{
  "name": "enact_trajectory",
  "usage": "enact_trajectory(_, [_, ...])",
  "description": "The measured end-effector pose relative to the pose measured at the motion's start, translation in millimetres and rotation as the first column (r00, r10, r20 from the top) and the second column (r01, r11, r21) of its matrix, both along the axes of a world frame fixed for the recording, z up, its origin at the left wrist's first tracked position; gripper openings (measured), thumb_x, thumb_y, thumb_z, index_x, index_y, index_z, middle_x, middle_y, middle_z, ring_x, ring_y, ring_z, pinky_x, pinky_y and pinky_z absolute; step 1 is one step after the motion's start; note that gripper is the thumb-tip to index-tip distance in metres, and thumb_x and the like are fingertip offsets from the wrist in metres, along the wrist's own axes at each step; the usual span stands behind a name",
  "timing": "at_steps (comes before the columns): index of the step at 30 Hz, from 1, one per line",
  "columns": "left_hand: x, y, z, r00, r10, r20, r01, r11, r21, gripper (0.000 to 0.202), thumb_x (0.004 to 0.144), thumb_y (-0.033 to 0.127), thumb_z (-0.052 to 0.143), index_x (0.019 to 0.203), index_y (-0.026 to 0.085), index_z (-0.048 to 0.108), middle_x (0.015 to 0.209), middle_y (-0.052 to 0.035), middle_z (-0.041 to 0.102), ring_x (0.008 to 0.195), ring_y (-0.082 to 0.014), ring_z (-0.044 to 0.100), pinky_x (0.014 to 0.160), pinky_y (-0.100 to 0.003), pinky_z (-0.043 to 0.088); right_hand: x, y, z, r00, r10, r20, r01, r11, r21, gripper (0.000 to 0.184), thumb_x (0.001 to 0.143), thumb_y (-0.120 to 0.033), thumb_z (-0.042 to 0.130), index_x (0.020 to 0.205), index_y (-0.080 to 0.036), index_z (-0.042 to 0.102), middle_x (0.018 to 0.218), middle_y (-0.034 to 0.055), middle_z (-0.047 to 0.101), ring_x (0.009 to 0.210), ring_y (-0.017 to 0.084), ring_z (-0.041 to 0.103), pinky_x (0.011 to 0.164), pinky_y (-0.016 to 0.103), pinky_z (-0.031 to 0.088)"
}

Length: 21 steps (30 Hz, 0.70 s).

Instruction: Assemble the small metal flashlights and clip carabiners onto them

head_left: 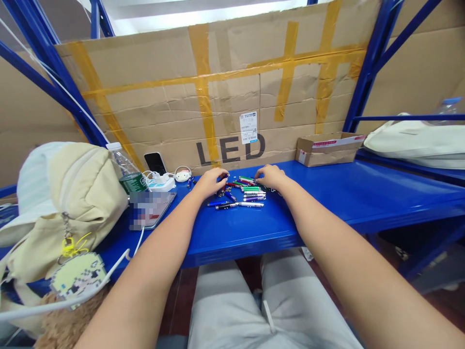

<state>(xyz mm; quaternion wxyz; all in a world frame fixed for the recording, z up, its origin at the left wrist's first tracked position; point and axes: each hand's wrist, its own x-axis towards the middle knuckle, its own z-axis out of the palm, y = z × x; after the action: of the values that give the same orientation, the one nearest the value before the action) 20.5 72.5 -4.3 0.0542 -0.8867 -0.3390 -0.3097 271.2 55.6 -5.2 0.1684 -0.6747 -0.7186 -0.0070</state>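
Observation:
On the blue table lies a loose pile of small metal penlights [250, 188] in green, red, purple, silver, blue and black. My left hand [212, 183] is at the pile's left side, its fingers closed around what looks like a dark red penlight [223, 177]. Over the right end of the pile, my right hand [271, 176] has its fingers curled down. Whatever is under those fingertips is hidden. Nearest me, a black penlight [226, 206] and a silver penlight [251, 204] lie end to end, with a blue penlight [217, 203] just behind the black one.
A cardboard wall [163, 116] closes off the back. To the left are a cream bag [83, 189], a plastic bottle [127, 167], a power strip [161, 183], a phone [155, 163] and a tablet-like device [165, 206]. An open cardboard box [327, 154] stands at the back right.

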Motion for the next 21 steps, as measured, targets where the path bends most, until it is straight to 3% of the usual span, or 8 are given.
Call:
enact_trajectory(16, [2.4, -5.5, 2.4, 0.999, 0.008, -0.031, -0.01, 0.998, -0.06, 0.022, 0.081, 0.021, 0.055, 0.099, 0.017, 0.066, 0.098, -0.0062, 0.07, 0.091, -0.0204, 0.063, 0.084, -0.034, 0.05, -4.3, 11.3, -5.3, 1.0, -0.026, 0.011, 0.025, 0.998, 0.062, 0.017, 0.082, -0.024, 0.058, 0.09, -0.021, 0.074, 0.11, 0.0129, 0.066, 0.107, 0.033, 0.055, 0.086, 0.045, 0.044])
enact_trajectory(19, [4.4, -6.0, 1.1, 1.0, 0.008, 0.029, -0.005, 0.994, -0.108, 0.024, 0.081, 0.02, 0.055, 0.101, 0.016, 0.067, 0.098, -0.0066, 0.069, 0.088, -0.0194, 0.064, 0.083, -0.033, 0.051, -8.5, 9.7, -0.2, 0.973, 0.102, -0.207, -0.053, 0.972, 0.228, 0.016, 0.084, -0.025, 0.057, 0.089, -0.018, 0.071, 0.103, 0.0116, 0.068, 0.099, 0.026, 0.059, 0.085, 0.039, 0.045])
enact_trajectory(21, [6.9, -6.7, 0.4, 0.996, 0.002, 0.089, 0.013, 0.986, -0.167, 0.025, 0.082, 0.022, 0.054, 0.102, 0.016, 0.067, 0.1, -0.0071, 0.069, 0.086, -0.0181, 0.064, 0.083, -0.032, 0.052, -15.8, 6.4, 1.9, 0.867, 0.27, -0.418, -0.142, 0.94, 0.311, 0.015, 0.085, -0.025, 0.057, 0.089, -0.016, 0.069, 0.095, 0.0089, 0.07, 0.089, 0.02, 0.062, 0.081, 0.033, 0.047])
